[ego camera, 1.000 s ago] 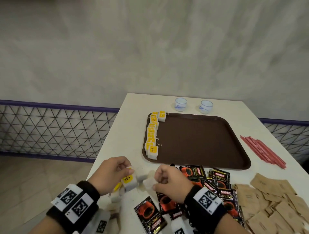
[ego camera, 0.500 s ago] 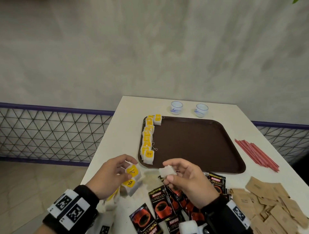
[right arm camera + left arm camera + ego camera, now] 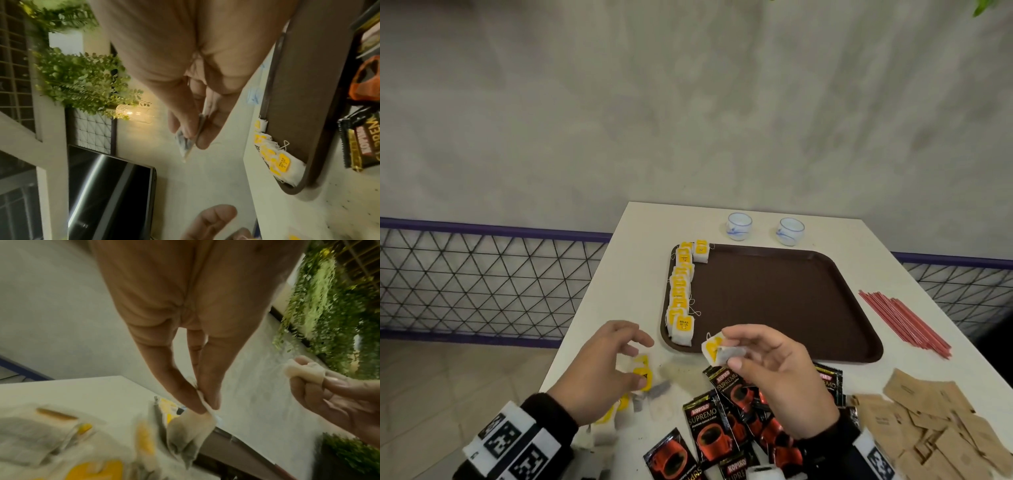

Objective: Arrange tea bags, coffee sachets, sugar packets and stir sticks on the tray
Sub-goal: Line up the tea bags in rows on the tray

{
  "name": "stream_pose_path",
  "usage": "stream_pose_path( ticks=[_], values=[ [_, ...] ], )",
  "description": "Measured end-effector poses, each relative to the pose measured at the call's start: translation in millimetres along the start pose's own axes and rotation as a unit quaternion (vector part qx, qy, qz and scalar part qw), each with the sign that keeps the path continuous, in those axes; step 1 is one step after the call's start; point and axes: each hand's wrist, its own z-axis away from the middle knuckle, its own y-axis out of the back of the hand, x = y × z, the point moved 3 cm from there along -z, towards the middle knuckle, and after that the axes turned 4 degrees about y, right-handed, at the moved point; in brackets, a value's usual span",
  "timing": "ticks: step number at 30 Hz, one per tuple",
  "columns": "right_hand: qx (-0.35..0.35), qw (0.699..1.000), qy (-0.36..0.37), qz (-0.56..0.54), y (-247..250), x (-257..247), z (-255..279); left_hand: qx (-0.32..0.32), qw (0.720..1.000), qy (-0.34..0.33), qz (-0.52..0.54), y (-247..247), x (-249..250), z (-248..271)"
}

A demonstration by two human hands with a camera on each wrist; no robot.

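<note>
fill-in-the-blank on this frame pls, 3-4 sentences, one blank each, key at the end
1. The tea bags already on the tray run along its ____ edge.
2. The right hand pinches a ____ near the tray's front corner.
3. The red stir sticks lie on the table, to the ____ of the tray.
4. The number of small cups behind the tray is ____.

Missing words: left; tea bag; right; two
</note>
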Motion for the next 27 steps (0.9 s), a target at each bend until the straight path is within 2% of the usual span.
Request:
stream_pose_path(
  ticks=[3, 6, 9, 12, 17, 21, 27],
  values=[
    [-0.003, 0.999, 0.035, -0.017, -4, -8, 4, 0.017, 0.999, -0.026, -0.013, 5, 13, 4],
    [0.000, 0.998, 0.060, -0.036, -9, -13, 6, 0.007, 0.998, -0.036, 0.051, 7, 28, 9],
    [-0.007, 0.996, 0.081, -0.043, -15, -17, 7, -0.026, 0.992, -0.044, 0.116, 8, 40, 11],
    [-0.011, 0.995, 0.088, -0.036, -20, -18, 9, -0.091, 0.979, -0.047, 0.178, 7, 51, 13],
    [-0.013, 0.995, 0.092, -0.022, -29, -21, 12, -0.114, 0.965, -0.029, 0.236, 6, 61, 13],
    [-0.010, 0.995, 0.097, -0.001, -33, -22, 14, -0.158, 0.934, -0.005, 0.320, 3, 67, 16],
    [-0.020, 0.995, 0.094, 0.038, -37, -26, 19, -0.102, 0.963, -0.049, 0.246, 5, 67, 12]
  ],
)
